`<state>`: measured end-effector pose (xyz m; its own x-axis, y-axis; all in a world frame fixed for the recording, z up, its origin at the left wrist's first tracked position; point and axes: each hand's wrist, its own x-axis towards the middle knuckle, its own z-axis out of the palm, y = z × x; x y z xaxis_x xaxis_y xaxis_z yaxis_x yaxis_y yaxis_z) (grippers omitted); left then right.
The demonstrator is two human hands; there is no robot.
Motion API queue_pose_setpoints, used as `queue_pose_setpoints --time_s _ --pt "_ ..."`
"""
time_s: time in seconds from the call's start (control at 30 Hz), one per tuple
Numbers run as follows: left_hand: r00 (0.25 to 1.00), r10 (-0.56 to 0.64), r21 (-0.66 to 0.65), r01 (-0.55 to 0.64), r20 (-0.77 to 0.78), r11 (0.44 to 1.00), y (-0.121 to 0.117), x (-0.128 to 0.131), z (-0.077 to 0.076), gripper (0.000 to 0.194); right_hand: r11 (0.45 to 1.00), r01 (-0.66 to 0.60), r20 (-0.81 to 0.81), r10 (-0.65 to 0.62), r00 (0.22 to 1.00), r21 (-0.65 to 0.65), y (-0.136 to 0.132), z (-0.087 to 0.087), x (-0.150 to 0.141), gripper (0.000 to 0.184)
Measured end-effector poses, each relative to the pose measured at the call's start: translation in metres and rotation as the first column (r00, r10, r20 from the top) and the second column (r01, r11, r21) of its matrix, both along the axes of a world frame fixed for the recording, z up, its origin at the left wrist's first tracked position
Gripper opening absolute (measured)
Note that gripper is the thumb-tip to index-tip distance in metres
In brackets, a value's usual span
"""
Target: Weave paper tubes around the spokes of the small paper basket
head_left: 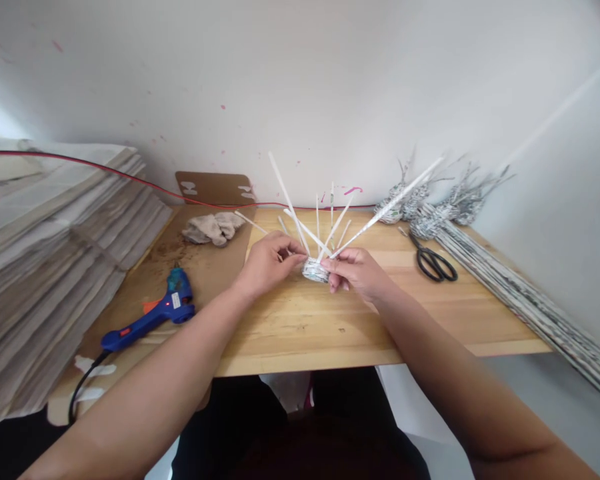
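Small woven paper basket sits btwn the two hands, above the mid part of the wooden tabletop; can't tell if its base touches the wood. L hand: thumb + fingertips pinched narrow at the basket's left rim, exact strand too small to tell. R hand: thumb on the front right wall, other fingers curled below/behind, closed on that side, w/ a long paper tube slanting up & out from there.

Handling, my guess: v. light, dry, not slippery. Woven wall prob. fairly firm but would dent under a hard squeeze; the upright paper stakes look stiff lengthwise yet apt to crease if bent sharply. Best hold = low on the woven wall, thumb outside, approx. opposite sides; avoid gripping stake tips.
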<state>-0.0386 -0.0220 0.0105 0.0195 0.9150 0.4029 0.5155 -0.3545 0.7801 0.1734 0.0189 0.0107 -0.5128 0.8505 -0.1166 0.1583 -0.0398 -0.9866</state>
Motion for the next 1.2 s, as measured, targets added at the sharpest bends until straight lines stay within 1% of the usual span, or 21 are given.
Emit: queue_pose_setpoints --time_s 0.1,0.17,0.2,0.27,0.3,0.33,0.4,0.43,0.5,0.6,0.7,0.8,0.9,0.97,1.03,1.07,1.1,1.2 --pt "0.997 0.076 0.193 -0.074 -0.001 0.978 -0.010 0.007 0.005 0.012 1.000 -0.016 0.014 0.016 1.000 0.002 0.001 -0.001 -0.001 0.039" --pt "0.997 0.066 0.274 -0.051 -0.048 0.960 -0.016 0.013 0.006 0.014 0.999 -0.043 0.036 0.043 0.998 0.017 0.001 -0.002 -0.002 0.040" --pt "0.996 0.034 0.275 -0.008 -0.088 0.961 -0.017 0.015 0.006 0.022 0.998 -0.062 0.046 0.060 0.997 0.030 0.001 -0.002 -0.002 0.040" --pt "0.984 -0.055 0.226 0.094 -0.171 0.970 -0.017 0.018 0.004 0.038 0.993 -0.104 0.063 0.100 0.993 0.060 0.001 -0.002 -0.003 0.040" --pt "0.974 -0.093 0.201 0.136 -0.207 0.970 -0.016 0.018 0.002 0.041 0.989 -0.126 0.068 0.122 0.990 0.071 0.000 -0.002 -0.003 0.039" --pt "0.965 -0.118 0.189 0.164 -0.233 0.968 -0.015 0.018 0.001 0.038 0.986 -0.151 0.071 0.145 0.987 0.077 0.000 -0.002 -0.003 0.037" --pt "0.955 -0.138 0.194 0.192 -0.261 0.962 -0.012 0.016 -0.002 0.026 0.974 -0.212 0.075 0.206 0.976 0.075 0.000 -0.001 -0.002 0.034" --pt "0.955 -0.140 0.199 0.196 -0.263 0.960 -0.011 0.015 -0.002 0.021 0.968 -0.243 0.074 0.238 0.968 0.067 0.000 0.000 -0.002 0.032" --pt "0.957 -0.141 0.192 0.193 -0.255 0.962 -0.011 0.013 -0.001 0.018 0.959 -0.279 0.071 0.276 0.959 0.043 -0.001 0.002 -0.001 0.028" --pt "0.962 -0.133 0.169 0.176 -0.238 0.970 -0.015 0.014 0.003 0.014 0.964 -0.264 0.072 0.263 0.962 0.010 -0.003 0.005 -0.002 0.023" --pt "0.963 -0.111 0.179 0.157 -0.245 0.971 -0.020 0.018 0.006 0.016 0.971 -0.239 0.073 0.239 0.968 -0.008 -0.005 0.005 -0.004 0.021" --pt "0.946 -0.060 0.219 0.135 -0.318 0.966 -0.022 0.023 0.004 0.022 0.972 -0.236 0.104 0.234 0.967 0.009 -0.008 0.005 -0.007 0.015" --pt "0.914 0.036 0.300 0.094 -0.404 0.949 -0.020 0.025 0.003 0.016 0.965 -0.257 0.173 0.245 0.954 0.051 -0.011 0.004 -0.008 0.012" --pt "0.908 0.064 0.335 0.087 -0.413 0.938 -0.019 0.024 0.002 0.012 0.955 -0.291 0.179 0.276 0.944 0.061 -0.011 0.005 -0.007 0.011" --pt "0.925 0.057 0.333 0.078 -0.377 0.940 -0.017 0.022 0.000 0.011 0.949 -0.312 0.139 0.302 0.943 0.054 -0.009 0.007 -0.004 0.009" --pt "0.935 0.051 0.320 0.068 -0.350 0.945 -0.016 0.020 -0.001 0.011 0.953 -0.298 0.102 0.291 0.951 0.058 -0.007 0.009 -0.002 0.010" --pt "0.945 0.047 0.301 0.056 -0.325 0.952 -0.015 0.018 -0.002 0.010 0.963 -0.259 0.057 0.255 0.965 0.070 -0.005 0.011 0.001 0.013" --pt "0.961 0.028 0.240 0.040 -0.274 0.970 -0.013 0.013 -0.004 0.008 0.992 -0.040 -0.081 0.049 0.995 0.116 0.004 0.016 0.009 0.024"
